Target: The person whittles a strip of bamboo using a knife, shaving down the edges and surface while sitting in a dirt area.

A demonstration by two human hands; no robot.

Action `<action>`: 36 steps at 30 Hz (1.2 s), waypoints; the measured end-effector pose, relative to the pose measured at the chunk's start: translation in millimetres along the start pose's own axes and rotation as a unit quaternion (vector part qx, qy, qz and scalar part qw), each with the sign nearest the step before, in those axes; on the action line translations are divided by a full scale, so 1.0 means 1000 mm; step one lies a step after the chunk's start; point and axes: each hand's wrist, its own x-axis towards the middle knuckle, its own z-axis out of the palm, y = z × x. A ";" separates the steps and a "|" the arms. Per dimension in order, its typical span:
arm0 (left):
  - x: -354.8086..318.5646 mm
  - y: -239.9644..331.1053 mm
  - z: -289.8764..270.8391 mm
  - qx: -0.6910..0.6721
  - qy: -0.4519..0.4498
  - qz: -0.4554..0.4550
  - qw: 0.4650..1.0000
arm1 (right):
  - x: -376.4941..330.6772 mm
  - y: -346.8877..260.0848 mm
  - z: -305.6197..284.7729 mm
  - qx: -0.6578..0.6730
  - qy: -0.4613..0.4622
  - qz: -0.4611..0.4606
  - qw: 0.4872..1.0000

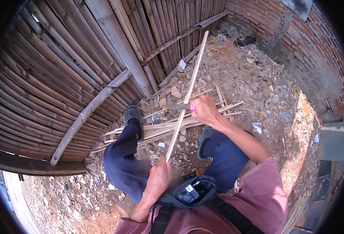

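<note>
My left hand point(159, 176) is closed around the near end of a long, pale bamboo strip point(192, 83), which slants up and away from me. Farther along the strip, my right hand point(206, 110) grips a knife by a pinkish handle. The knife's blade point(176, 106) points left and lies across the strip, seemingly against it. Most of the handle is hidden inside my fist. Beneath, several more bamboo strips point(160, 130) lie in a loose bundle on the ground between my feet.
A bamboo slat wall point(58, 89) rises at the left, with a brick wall point(312, 50) at the far right. Stones and litter cover the ground point(254, 93). An unzipped waist bag point(189, 192) sits at my lap. A dark box-like object point(246, 41) lies in the far corner.
</note>
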 end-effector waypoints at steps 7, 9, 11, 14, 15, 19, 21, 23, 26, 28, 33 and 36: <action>-0.001 0.003 -0.007 -0.014 -0.009 0.002 1.000 | 0.026 0.075 -0.017 0.004 0.099 0.199 0.975; -0.004 -0.001 -0.006 -0.023 -0.024 0.006 0.999 | 0.029 0.098 -0.017 0.046 0.173 0.175 0.968; -0.003 -0.001 -0.005 -0.035 -0.042 0.009 0.998 | 0.026 0.111 -0.020 0.178 0.186 0.196 0.946; 0.000 0.002 -0.004 -0.048 -0.056 0.008 0.997 | 0.021 0.112 -0.026 0.474 0.102 0.260 0.835; 0.000 -0.003 -0.004 -0.051 -0.053 0.007 0.997 | 0.021 0.093 -0.034 0.553 0.069 0.263 0.788; -0.001 -0.009 -0.007 -0.034 -0.033 0.019 0.999 | 0.022 0.050 -0.056 0.695 0.006 0.247 0.675; 0.001 -0.010 -0.009 -0.021 -0.028 0.024 0.999 | 0.020 0.045 -0.052 0.637 0.028 0.251 0.728; 0.003 -0.009 -0.016 -0.006 -0.033 0.020 0.999 | 0.018 0.046 -0.050 0.607 0.033 0.245 0.755; 0.012 -0.003 -0.026 -0.011 -0.025 0.023 0.999 | 0.018 0.050 -0.047 0.604 0.021 0.223 0.765; 0.023 0.001 -0.029 -0.049 -0.001 0.045 0.998 | 0.017 0.047 -0.045 0.599 0.024 0.206 0.774; 0.065 0.018 -0.022 -0.180 -0.072 0.063 0.979 | 0.016 0.029 -0.047 0.591 0.043 0.196 0.782; 0.089 0.014 -0.009 -0.362 -0.204 0.019 0.909 | 0.017 0.020 -0.045 0.530 0.060 0.191 0.824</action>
